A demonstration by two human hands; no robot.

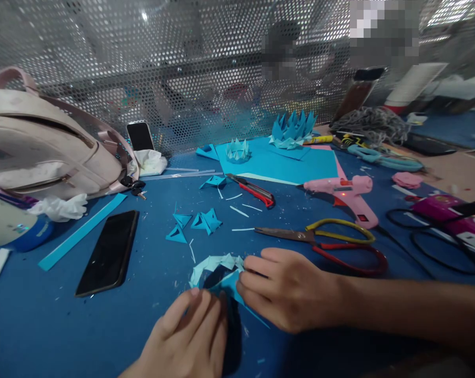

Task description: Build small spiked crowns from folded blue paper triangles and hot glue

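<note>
1. Well left of the scissors [320, 241], a glossy black phone [107, 252] lies flat.
2. Below-left of the scissors, the left hand [186, 336] clasps the near edge of a pale-blue paper chain [216, 264] made of creased triangles.
3. Just below the scissors, the right hand [285, 291] pinches the chain's pointed end.
4. Above-right of the scissors lies a pink plastic glue gun [346, 194].

Matt light-blue folded paper chain [216, 264] lies on a matt blue table cover [44, 315], with a glossy black phone [108, 252] at nine o'clock and a shiny perforated metal screen [182, 63] at twelve.
</note>
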